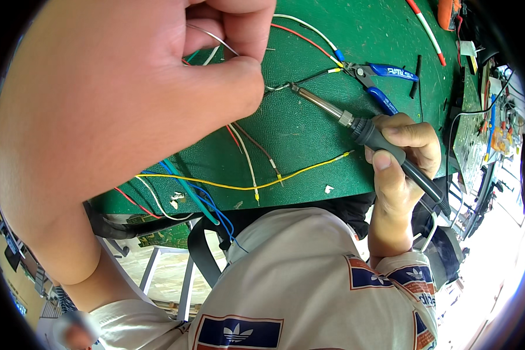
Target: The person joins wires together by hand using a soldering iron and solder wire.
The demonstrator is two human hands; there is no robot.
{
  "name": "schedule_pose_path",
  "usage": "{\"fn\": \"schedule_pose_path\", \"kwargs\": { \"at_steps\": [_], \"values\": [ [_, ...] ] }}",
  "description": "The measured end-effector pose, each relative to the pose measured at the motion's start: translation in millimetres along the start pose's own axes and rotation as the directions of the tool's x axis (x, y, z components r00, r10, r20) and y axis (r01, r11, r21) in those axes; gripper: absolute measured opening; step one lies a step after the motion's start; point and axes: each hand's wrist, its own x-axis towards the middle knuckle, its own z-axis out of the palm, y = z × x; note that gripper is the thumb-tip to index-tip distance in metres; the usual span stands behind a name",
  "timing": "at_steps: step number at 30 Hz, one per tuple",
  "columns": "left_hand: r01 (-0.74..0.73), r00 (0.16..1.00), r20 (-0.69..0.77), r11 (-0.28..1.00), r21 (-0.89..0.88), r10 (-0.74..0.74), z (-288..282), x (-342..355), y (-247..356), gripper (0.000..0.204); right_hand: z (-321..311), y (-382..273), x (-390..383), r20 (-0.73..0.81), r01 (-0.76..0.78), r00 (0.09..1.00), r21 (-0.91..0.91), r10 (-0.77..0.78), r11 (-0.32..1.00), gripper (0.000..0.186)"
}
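Note:
My left hand (216,76) fills the upper left, closed in a pinch. A thin silvery wire that looks like solder (212,35) passes between its fingers. My right hand (405,149) grips a soldering iron (370,133) by its dark grey handle. The iron's metal tip meets a bare twisted wire end (278,88) just right of my left thumb. From this joint a black wire (315,77) runs right to a yellow sleeve. Blue-handled cutters (385,81) lie open above the iron. My left hand hides part of the wires.
On the green mat (315,157) lie a yellow wire (216,186), blue wires (216,216), and a white and a red wire (300,32). A red-and-white tube (429,32) and a black strip (416,76) lie farther off. Circuit boards (469,116) crowd the right edge.

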Motion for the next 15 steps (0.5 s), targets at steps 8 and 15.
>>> {"fn": "schedule_pose_path", "kwargs": {
  "at_steps": [8,15],
  "values": [
    [-0.016,0.999,0.033,1.000,0.022,0.015,-1.7,2.0,-2.8,0.012,-1.2,2.3,-0.4,-0.009,0.004,1.000,0.009,-0.004,1.000,0.026],
    [0.047,0.999,-0.002,0.998,-0.036,-0.047,2.1,-2.8,10.6,0.010,-0.2,1.9,-0.5,0.007,0.004,1.000,0.036,-0.004,0.999,0.026]
  ]
}}
